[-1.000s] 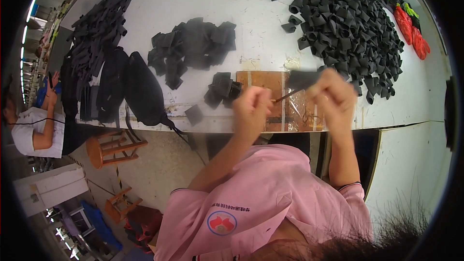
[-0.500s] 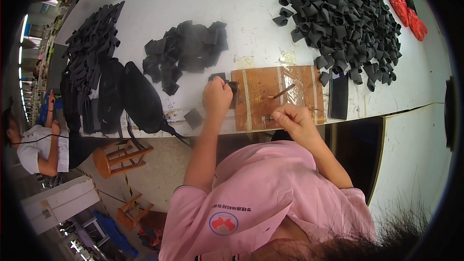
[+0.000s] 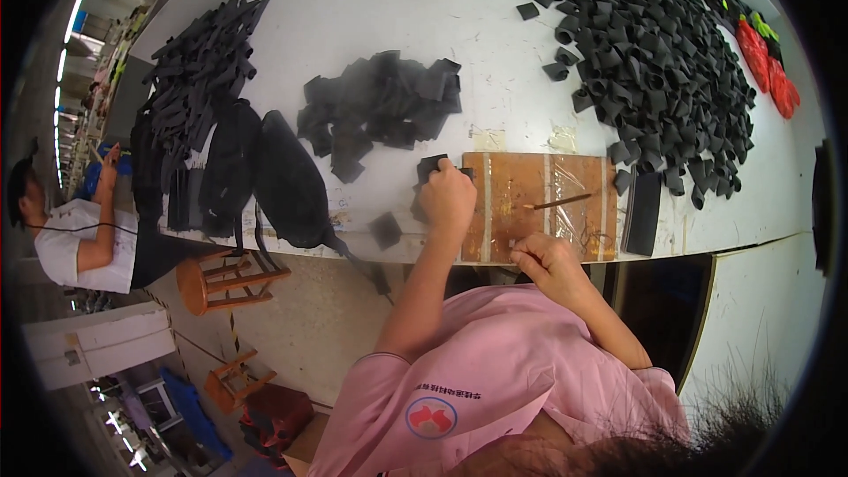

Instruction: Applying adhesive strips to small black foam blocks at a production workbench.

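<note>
At the left edge of a brown board [image 3: 499, 212] my left hand [image 3: 449, 199] has its fingers closed on a small black square piece [image 3: 429, 165]. More black material shows just behind that hand. My right hand [image 3: 549, 263] hangs over the board's front edge, thumb and fingertips pinched together; whatever is between them is hidden or too small to name. A thin brown brush [image 3: 561, 201] lies across the board on a strip of clear tape. On the table left of my left hand lies a loose black square [image 3: 385, 230].
Flat black pieces [image 3: 389, 97] form a heap beyond my left hand. A large pile of black looped pieces [image 3: 662, 71] spreads at the far right, near red bags [image 3: 767, 66]. Black strips [image 3: 208, 62], a black bag [image 3: 290, 185] and a stool [image 3: 225, 278] are left, where another person [image 3: 84, 238] sits.
The whole view has shifted, so the table appears lower and farther right. My right hand has moved slightly left and toward the board's front edge. My left hand keeps its grip beside the board.
</note>
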`<state>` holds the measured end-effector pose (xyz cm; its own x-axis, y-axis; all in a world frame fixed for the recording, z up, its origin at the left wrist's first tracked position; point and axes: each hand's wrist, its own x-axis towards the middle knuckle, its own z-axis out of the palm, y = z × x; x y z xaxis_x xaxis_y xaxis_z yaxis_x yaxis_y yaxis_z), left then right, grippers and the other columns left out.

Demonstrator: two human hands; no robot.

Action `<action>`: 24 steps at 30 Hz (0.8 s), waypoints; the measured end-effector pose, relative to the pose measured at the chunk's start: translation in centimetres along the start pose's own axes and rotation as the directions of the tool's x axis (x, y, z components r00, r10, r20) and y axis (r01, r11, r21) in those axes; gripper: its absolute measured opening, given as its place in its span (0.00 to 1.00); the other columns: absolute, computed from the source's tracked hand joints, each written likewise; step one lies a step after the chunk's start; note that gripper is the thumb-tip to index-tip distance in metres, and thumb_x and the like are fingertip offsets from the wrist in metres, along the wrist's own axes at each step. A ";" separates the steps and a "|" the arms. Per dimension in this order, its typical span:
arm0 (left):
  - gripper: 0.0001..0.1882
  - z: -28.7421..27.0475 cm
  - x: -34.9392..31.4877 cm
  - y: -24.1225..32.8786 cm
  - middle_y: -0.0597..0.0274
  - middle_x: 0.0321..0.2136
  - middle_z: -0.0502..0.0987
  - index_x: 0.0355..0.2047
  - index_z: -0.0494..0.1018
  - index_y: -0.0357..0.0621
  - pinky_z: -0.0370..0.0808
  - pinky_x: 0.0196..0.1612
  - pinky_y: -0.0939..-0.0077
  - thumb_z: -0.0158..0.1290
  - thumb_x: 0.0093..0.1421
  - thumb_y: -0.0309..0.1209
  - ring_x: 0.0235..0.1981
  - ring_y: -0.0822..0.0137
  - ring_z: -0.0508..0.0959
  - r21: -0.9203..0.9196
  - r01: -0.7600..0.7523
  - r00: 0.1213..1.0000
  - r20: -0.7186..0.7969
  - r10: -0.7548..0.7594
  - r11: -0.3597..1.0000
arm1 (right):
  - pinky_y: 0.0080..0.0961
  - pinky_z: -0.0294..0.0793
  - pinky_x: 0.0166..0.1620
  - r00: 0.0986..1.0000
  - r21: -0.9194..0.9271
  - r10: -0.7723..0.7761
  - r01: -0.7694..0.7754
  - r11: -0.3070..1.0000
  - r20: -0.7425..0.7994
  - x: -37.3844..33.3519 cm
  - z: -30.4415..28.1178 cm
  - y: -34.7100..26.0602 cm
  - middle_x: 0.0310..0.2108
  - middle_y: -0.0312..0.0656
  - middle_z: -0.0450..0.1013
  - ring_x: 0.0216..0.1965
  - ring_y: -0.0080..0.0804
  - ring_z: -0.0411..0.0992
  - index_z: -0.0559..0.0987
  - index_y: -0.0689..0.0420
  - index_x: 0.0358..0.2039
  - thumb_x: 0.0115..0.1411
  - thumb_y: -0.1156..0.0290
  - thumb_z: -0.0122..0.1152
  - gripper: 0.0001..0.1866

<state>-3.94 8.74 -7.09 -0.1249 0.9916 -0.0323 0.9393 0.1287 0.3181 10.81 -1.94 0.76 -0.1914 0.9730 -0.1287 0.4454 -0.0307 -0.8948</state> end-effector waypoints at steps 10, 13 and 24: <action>0.04 -0.7 -0.6 -0.4 0.52 0.24 0.73 0.25 0.68 0.36 0.72 0.24 0.68 0.47 0.52 0.25 0.22 0.56 0.75 -0.112 -0.042 0.983 -0.180 0.021 0.993 | 0.32 0.68 0.29 0.997 -0.078 0.021 -0.015 0.997 0.079 0.7 1.0 -0.3 0.23 0.49 0.70 0.26 0.45 0.69 0.73 0.65 0.24 0.50 0.76 0.54 0.04; 0.02 -2.9 -2.7 -0.1 0.56 0.24 0.70 0.25 0.68 0.36 0.68 0.23 0.73 0.49 0.52 0.22 0.20 0.61 0.72 -0.598 -0.419 0.878 -0.460 0.135 0.683 | 0.27 0.67 0.27 0.996 0.008 0.026 -0.026 1.000 -0.082 0.8 1.1 -0.7 0.21 0.47 0.69 0.23 0.38 0.69 0.73 0.64 0.24 0.49 0.77 0.55 0.03; 0.02 -6.2 -8.7 2.9 0.70 0.20 0.68 0.29 0.65 0.38 0.63 0.23 0.90 0.45 0.58 0.23 0.19 0.83 0.65 -0.989 0.028 0.977 0.058 0.207 0.142 | 0.22 0.67 0.25 0.799 -0.054 -0.252 0.267 0.962 -0.546 1.3 0.9 -1.9 0.22 0.41 0.68 0.22 0.30 0.67 0.75 0.62 0.25 0.46 0.79 0.59 0.04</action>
<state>-2.08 0.44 0.00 0.0913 0.9956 -0.0204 -0.1862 0.0372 0.9818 8.90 -0.85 1.91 0.2122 0.9101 0.3559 0.4247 0.2421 -0.8724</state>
